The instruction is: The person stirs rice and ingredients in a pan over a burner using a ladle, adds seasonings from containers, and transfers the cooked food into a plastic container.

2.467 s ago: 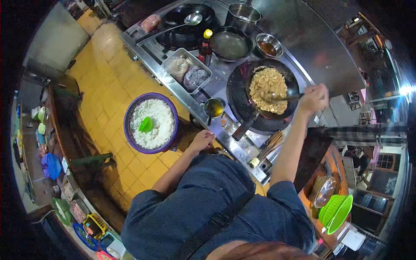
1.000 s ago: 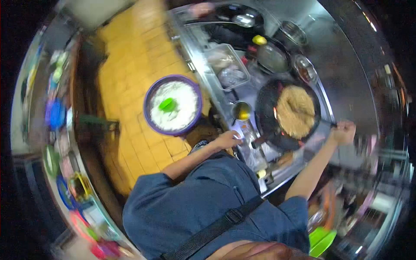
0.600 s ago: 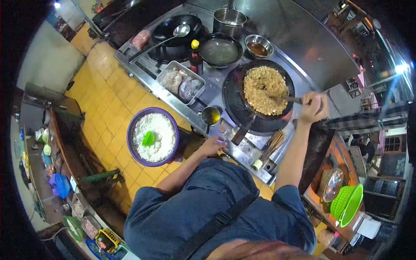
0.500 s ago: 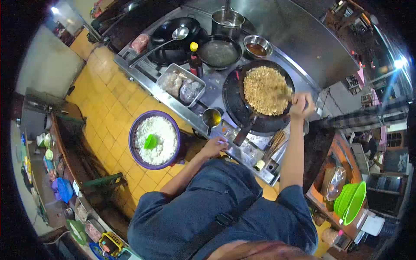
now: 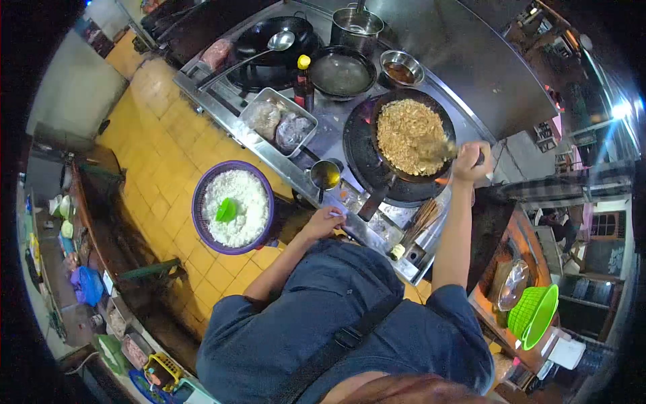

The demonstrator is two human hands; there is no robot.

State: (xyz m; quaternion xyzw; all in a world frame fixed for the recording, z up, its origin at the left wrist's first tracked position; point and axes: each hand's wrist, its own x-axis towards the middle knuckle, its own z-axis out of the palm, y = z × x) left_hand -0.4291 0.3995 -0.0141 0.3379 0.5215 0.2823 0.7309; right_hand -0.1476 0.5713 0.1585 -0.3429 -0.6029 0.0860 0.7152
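My right hand [image 5: 471, 161] is closed around the dark handle of a spatula [image 5: 439, 149], whose blurred blade is in the browned fried rice [image 5: 407, 131]. The rice lies in a black wok [image 5: 385, 167] over a burner, with a flame showing at its right edge. The wok's long handle [image 5: 374, 202] points toward my body. My left hand [image 5: 324, 221] is at the steel counter's front edge, fingers curled together around something pale I cannot make out. Just above it is a small metal ladle cup of yellow oil [image 5: 325, 174].
A purple basket of white rice [image 5: 268, 232] with a green scoop [image 5: 227, 210] stands left. Behind are a tray of bags [image 5: 306, 140], a sauce bottle [image 5: 304, 87], a dark pan [image 5: 342, 74], a bowl of brown sauce [image 5: 402, 69] and a pot [image 5: 356, 30]. A stick whisk [image 5: 422, 221] lies right.
My right hand has shifted slightly, and the spatula has stirred the rice, whose spread looks different. My left hand stays by the counter edge. The whole view has shifted a little.
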